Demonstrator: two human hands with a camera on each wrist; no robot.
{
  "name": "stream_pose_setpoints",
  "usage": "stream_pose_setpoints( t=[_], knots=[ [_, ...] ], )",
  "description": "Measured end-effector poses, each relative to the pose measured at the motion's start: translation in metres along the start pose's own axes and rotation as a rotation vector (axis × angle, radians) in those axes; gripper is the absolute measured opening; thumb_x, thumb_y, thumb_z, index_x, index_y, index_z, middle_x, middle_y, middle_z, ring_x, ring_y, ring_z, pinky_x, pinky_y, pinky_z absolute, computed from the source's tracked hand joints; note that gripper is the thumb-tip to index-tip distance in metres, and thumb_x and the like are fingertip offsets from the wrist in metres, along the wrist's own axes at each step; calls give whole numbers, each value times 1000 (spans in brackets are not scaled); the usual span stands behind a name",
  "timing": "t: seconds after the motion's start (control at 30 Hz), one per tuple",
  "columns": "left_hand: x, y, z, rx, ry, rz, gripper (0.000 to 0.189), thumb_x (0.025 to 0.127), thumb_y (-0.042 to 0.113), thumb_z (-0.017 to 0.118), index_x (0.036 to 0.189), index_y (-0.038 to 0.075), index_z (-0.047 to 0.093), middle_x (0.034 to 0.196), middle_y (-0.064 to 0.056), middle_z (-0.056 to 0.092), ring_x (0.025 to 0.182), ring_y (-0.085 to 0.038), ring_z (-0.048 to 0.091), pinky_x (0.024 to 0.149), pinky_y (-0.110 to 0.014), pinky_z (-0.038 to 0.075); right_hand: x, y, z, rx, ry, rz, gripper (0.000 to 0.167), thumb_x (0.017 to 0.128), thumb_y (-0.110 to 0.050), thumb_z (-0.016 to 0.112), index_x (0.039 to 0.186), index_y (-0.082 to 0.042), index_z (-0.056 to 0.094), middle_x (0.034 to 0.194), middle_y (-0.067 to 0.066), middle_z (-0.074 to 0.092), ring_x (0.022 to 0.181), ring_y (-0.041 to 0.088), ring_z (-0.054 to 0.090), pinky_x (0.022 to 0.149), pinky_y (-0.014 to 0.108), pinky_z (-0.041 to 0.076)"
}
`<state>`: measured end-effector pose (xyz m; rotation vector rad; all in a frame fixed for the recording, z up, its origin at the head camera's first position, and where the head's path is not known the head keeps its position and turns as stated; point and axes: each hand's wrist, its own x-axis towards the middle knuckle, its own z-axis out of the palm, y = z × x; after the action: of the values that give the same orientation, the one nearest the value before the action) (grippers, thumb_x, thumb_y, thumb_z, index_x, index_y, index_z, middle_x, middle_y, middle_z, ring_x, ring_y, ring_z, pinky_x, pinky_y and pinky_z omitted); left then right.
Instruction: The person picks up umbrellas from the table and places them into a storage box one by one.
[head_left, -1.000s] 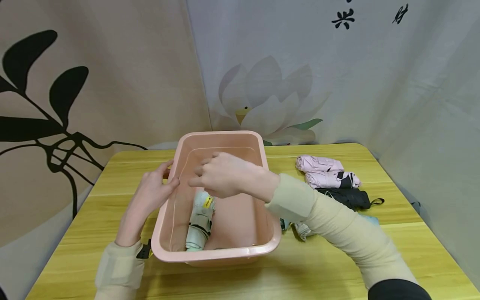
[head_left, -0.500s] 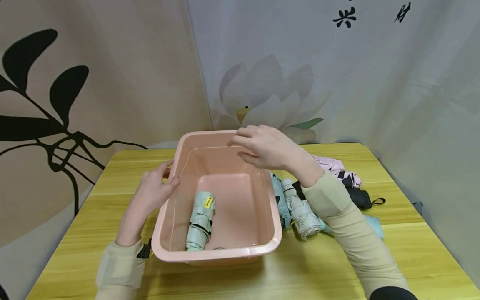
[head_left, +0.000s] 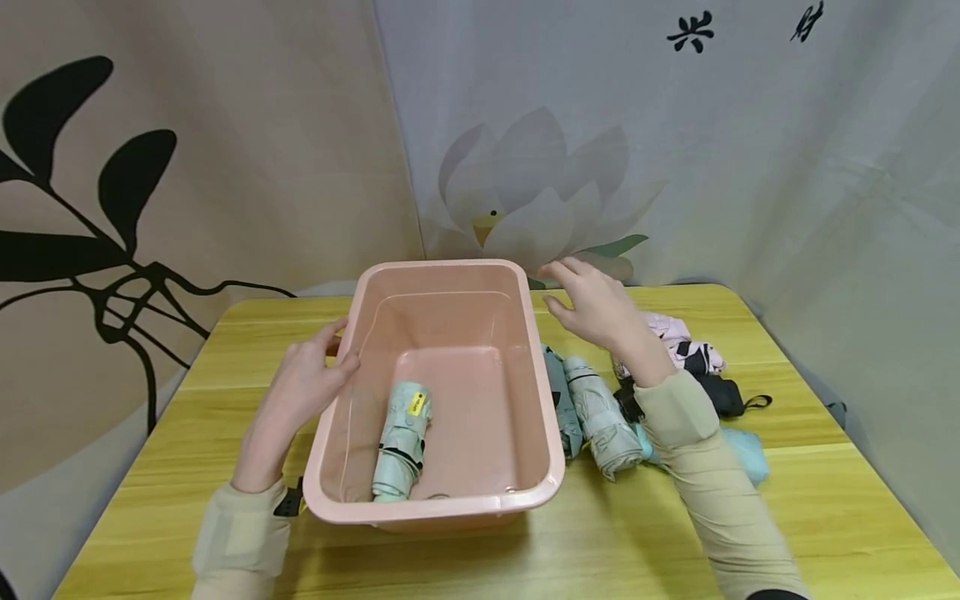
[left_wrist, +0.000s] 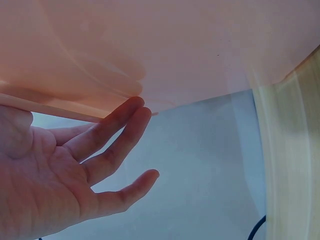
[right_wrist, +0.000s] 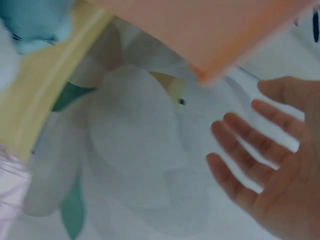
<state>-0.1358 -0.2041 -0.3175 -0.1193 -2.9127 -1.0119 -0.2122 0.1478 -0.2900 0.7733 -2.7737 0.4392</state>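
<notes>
A pink plastic basin (head_left: 480, 433) stands on the table, and a rolled pale-green folding umbrella (head_left: 402, 442) with a yellow label lies along the left of its floor. My left hand (head_left: 311, 379) holds the basin's left rim, thumb over the edge; in the left wrist view its fingers (left_wrist: 117, 145) reach along the outer wall. Off the basin's right rim, my right hand (head_left: 596, 307) is in the air with nothing in it, fingers loosely spread. Beneath and beside that arm lie several folded umbrellas, among them a grey-green one (head_left: 562, 408) and a pale grey one (head_left: 602, 417).
Further right on the wooden table (head_left: 622, 542) lie pink umbrellas (head_left: 699, 358), a black umbrella (head_left: 720, 395) with a wrist loop, and a light-blue one (head_left: 745, 454) partly behind my right sleeve. A printed curtain (head_left: 315, 150) hangs close behind the table's far edge.
My right hand has risen out of the basin and moved right past its rim, uncovering umbrellas beside it. My left hand, the basin and the pale-green umbrella have stayed put.
</notes>
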Motion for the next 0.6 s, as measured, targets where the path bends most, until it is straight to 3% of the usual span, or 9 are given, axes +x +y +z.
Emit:
stream_pose_setpoints(
  t=[0.3, 0.43, 0.6],
  knots=[
    [-1, -1, 0, 7, 8, 1, 58, 90, 17, 50, 142, -5, 37, 113, -29, 64, 82, -29, 68, 64, -34, 58, -18, 9, 43, -8, -125, 147, 47, 89, -24, 61, 131, -6, 51, 123, 18, 59, 90, 33, 64, 72, 46, 54],
    [0, -1, 0, 3, 8, 1, 58, 90, 17, 50, 142, -4, 37, 113, -30, 63, 83, -31, 69, 65, -34, 58, -27, 10, 58, -8, -195, 185, 52, 88, -27, 62, 133, -4, 49, 124, 21, 59, 91, 34, 65, 71, 46, 54],
    [-1, -1, 0, 3, 7, 0, 58, 91, 18, 50, 142, -4, 37, 114, -30, 63, 82, -31, 69, 64, -34, 58, -34, 8, 72, 1, -276, 229, 57, 88, -30, 61, 135, -1, 47, 125, 24, 58, 105, 38, 62, 78, 50, 54]
  ],
)
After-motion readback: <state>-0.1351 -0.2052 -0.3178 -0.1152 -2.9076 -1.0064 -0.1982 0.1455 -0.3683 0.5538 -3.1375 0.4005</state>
